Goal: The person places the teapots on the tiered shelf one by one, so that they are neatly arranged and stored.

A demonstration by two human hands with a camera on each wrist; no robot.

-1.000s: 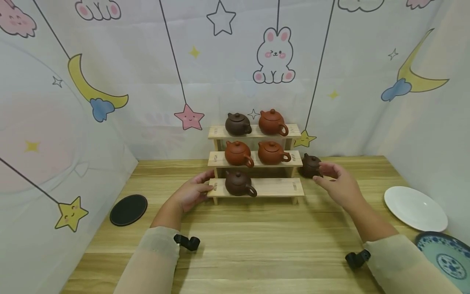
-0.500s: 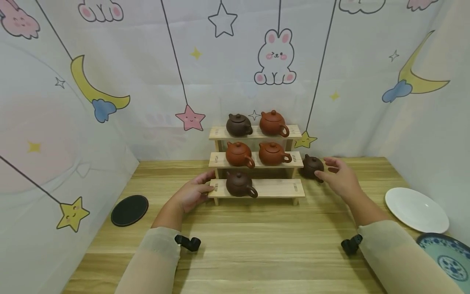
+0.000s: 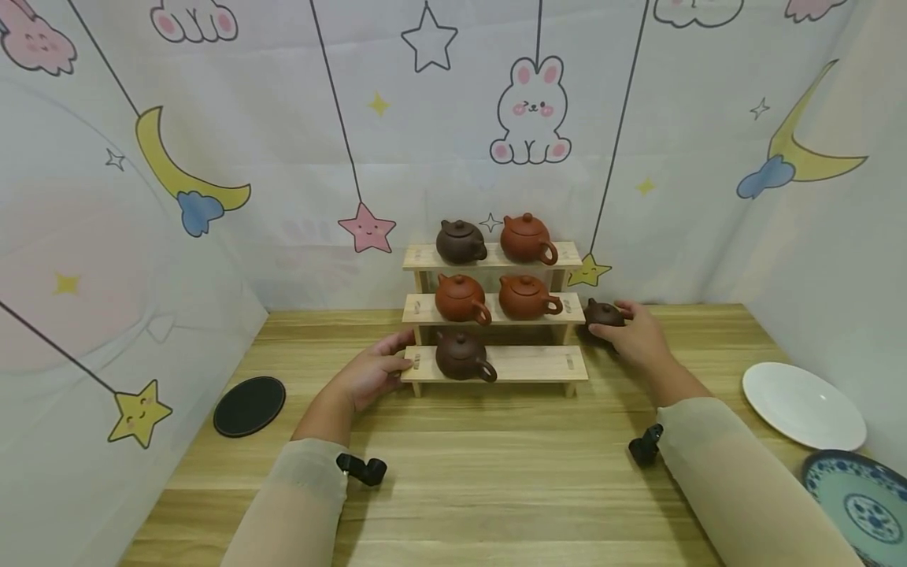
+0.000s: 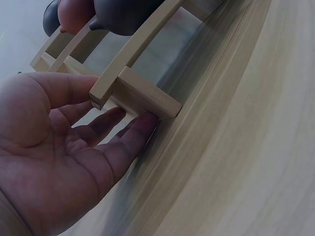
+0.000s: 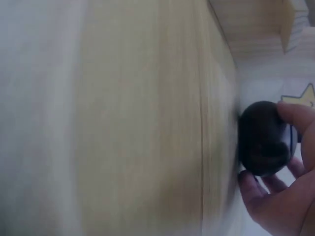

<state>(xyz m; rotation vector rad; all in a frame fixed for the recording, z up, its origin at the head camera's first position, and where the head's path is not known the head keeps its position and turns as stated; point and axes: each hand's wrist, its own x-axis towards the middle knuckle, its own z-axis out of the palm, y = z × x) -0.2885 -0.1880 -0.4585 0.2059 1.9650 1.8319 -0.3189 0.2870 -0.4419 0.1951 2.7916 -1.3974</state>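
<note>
In the head view a three-tier wooden stand (image 3: 524, 364) holds several small clay teapots. My left hand (image 3: 372, 370) holds the left end of its lowest tier. The left wrist view shows that thumb at the plank's end and the fingertips (image 4: 147, 120) by the leg. My right hand (image 3: 638, 337) grips a dark brown teapot (image 3: 602, 313) on the table right of the stand, thumb and fingers on opposite sides; its near side is partly hidden. Another dark brown teapot (image 3: 459, 356) sits on the lowest tier, two reddish-brown teapots (image 3: 524, 297) on the middle one.
The top tier carries a dark teapot (image 3: 459, 242) and a reddish-brown teapot (image 3: 525, 238). A black round mat (image 3: 249, 405) lies at left. A white plate (image 3: 804, 405) and a blue-patterned plate (image 3: 868, 504) lie at right. A printed curtain (image 3: 283, 197) surrounds the table.
My right hand first drew back a little to the right of the dark teapot, then came in left and closed around it. The left hand stays at the stand.
</note>
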